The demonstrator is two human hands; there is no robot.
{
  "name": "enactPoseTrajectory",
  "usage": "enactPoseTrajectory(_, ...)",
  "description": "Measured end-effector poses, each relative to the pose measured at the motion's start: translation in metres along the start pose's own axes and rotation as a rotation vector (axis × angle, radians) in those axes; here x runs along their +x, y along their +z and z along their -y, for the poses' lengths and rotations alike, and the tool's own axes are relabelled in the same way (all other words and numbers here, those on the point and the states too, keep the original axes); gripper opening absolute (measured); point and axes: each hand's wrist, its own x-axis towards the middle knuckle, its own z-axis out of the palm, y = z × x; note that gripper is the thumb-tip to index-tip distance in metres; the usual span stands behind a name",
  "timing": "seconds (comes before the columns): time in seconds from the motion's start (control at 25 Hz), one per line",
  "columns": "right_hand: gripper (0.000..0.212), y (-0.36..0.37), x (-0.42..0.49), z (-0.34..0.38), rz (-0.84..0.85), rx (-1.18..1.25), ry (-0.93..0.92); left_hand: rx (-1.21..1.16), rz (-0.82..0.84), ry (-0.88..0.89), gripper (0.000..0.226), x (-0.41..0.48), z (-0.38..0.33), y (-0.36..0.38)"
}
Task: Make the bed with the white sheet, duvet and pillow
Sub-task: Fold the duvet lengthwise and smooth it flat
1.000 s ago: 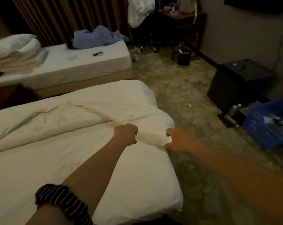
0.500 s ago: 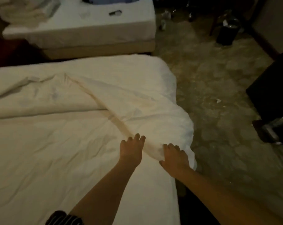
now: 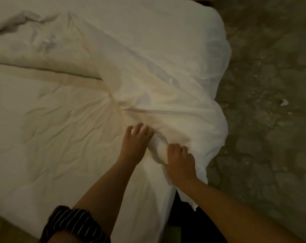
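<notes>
A white duvet (image 3: 157,64) lies bunched across the far and right part of the bed, its edge hanging over the bed's right side. Under it, the wrinkled white sheet (image 3: 48,123) covers the mattress on the left. My left hand (image 3: 135,142) rests on the bedding at the duvet's near edge, fingers spread and fairly straight. My right hand (image 3: 181,162) is just to its right, fingers curled into a fold of the duvet near the bed's corner. No pillow is in view.
Mottled dark carpet (image 3: 271,120) runs along the right of the bed, with a small white scrap (image 3: 284,102) on it. A dark gap (image 3: 189,221) lies below the bed's corner between my arms.
My view has tilted down and closer to the bed. The hands went from gripping the duvet edge to lying flat on it, and now the right hand has curled into the fabric.
</notes>
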Motion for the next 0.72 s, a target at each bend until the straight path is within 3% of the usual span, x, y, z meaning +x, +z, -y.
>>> enactPoseTrajectory(0.16, 0.06, -0.076, 0.014, -0.054, 0.062, 0.066, -0.05, -0.088, -0.046, -0.058, 0.035, 0.041, -0.031, -0.063)
enactPoseTrajectory(0.24, 0.065, -0.124, 0.023, -0.086, -0.008, 0.09, -0.036, -0.074, -0.119, -0.017, 0.029, 0.073, -0.043, -0.107)
enactPoseTrajectory(0.36, 0.053, -0.174, 0.043, -0.133, -0.108, 0.042, -0.042, -0.013, -0.229, 0.043, 0.021, 0.127, -0.053, -0.165)
enactPoseTrajectory(0.44, 0.047, -0.215, 0.06, -0.159, -0.141, -0.007, -0.007, 0.01, -0.211, 0.074, 0.025, 0.159, -0.06, -0.199)
enactPoseTrajectory(0.72, 0.034, -0.294, 0.141, -0.241, 0.034, 0.14, -0.068, 0.12, -0.182, 0.082, 0.024, 0.271, -0.066, -0.256)
